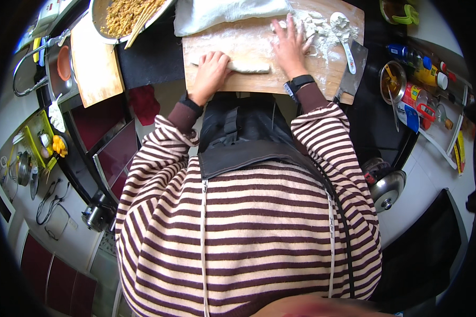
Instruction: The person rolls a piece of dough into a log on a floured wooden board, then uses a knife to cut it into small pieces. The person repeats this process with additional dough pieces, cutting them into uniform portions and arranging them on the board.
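A rope of white dough (252, 67) lies near the front edge of a floured wooden board (238, 85). My left hand (213, 69) rests on the rope's left part with fingers curled over it. With fingers spread, my right hand (290, 47) touches the floured surface beside a heap of flour (315, 25). A white spoon (348, 55) lies with its bowl in the flour. Along the board's right edge is a cleaver (351, 75). A white cloth (230, 14) covers the back left of the board; what is under it is hidden.
A bowl (99, 29) of minced filling with chopsticks (141, 25) stands at the back left, near a second wooden board (95, 67). To the right are a metal bowl (392, 82) with utensils and several bottles (428, 75). A sink faucet (27, 75) is at far left.
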A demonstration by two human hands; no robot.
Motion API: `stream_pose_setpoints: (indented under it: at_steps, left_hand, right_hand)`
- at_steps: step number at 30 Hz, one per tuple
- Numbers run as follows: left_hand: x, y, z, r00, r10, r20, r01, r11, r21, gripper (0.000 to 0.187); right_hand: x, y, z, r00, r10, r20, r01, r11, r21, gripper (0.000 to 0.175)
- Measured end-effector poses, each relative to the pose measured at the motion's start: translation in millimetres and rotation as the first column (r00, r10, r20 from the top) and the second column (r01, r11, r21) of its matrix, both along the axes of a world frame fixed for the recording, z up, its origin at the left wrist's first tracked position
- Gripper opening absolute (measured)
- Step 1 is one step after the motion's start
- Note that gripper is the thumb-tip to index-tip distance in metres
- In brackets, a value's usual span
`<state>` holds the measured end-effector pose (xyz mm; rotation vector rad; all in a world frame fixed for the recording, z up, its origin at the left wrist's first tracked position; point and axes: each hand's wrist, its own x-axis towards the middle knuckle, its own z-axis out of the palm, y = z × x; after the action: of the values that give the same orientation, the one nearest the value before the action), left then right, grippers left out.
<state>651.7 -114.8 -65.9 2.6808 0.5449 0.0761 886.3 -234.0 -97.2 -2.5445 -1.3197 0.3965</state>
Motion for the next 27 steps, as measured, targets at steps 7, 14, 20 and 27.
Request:
stream_pose_setpoints:
  at_steps: [7,14,20,27]
  left_hand:
    - [42,-21,-8,0.986,-0.021,0.164,0.031,0.998,-0.056,0.036]
    - [9,-5,-6,0.998,0.046,0.032,-0.047,0.999,0.015,0.030]
    - [9,2,3,0.998,0.040,-0.055,-0.045,0.995,-0.094,0.038]
    - [74,-40,-10,0.984,-0.061,0.166,0.076,0.993,-0.085,0.055]
  right_hand:
    - [23,-36,21,0.982,0.148,-0.116,-0.140,0.987,0.080,0.056]
    - [-38,-56,20,0.963,0.238,-0.128,-0.184,0.923,0.338,0.047]
    - [-7,-63,28,0.943,0.260,-0.206,-0.183,0.925,0.332,0.038]
    - [2,-63,24,0.947,0.229,-0.223,-0.144,0.929,0.341,0.029]
